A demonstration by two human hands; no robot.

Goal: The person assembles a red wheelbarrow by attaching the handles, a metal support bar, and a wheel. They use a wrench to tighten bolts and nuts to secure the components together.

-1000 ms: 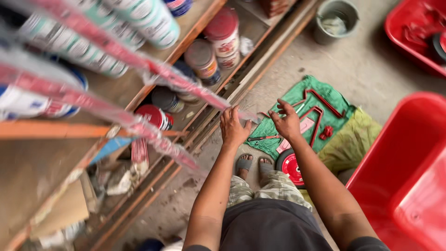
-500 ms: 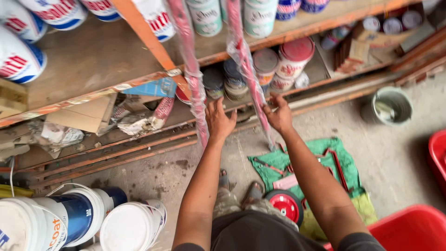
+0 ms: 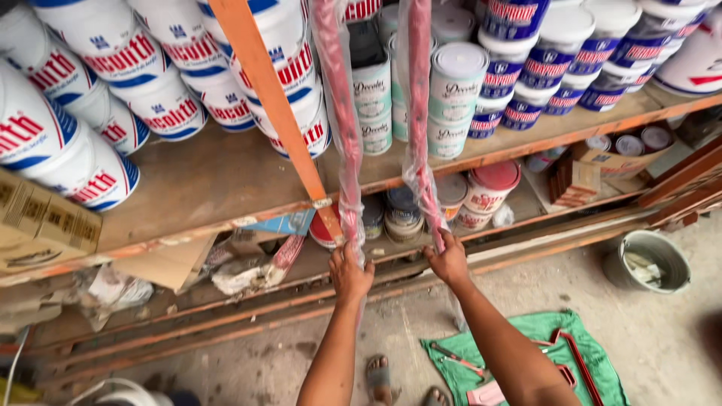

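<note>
On the far left, large white paint buckets (image 3: 90, 98) lie on their sides on the upper shelf (image 3: 203, 188), and an orange post (image 3: 278, 120) of the rack stands in front of them. Just right of the post, the left hand (image 3: 350, 274) is closed around the lower end of a long red bar wrapped in clear plastic (image 3: 342, 128). Beside it, the right hand (image 3: 449, 259) grips a second wrapped red bar (image 3: 420, 120) in the same way. Both bars rise steeply past the shelf edge, close to the small paint cans (image 3: 455, 90). I think the plastic may slip in the hands, or a bar may swing and knock the cans down. On the floor at right lie a green cloth (image 3: 541, 331) with tools and a grey bucket (image 3: 647, 259).
</note>
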